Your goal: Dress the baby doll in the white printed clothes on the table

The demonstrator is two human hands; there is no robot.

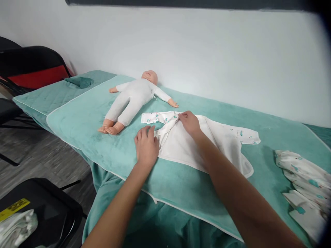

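Note:
A white baby garment [181, 144] with small teal prints lies spread inside out on a teal blanket [85, 120]. My left hand [146, 146] rests flat on the garment's left edge, fingers stretched out. At the collar, my right hand [190, 122] pinches the cloth where one sleeve [155, 117] folds off to the left. The other sleeve [245, 136] points right. A baby doll [131, 100] in a white bodysuit lies on its back just beyond the garment, head toward the wall.
A pile of printed white cloths [305, 193] sits at the right edge of the bed. A black and red chair [33, 69] stands at the far left. A dark bin [51, 210] holding white cloth is at the lower left. A white wall runs behind.

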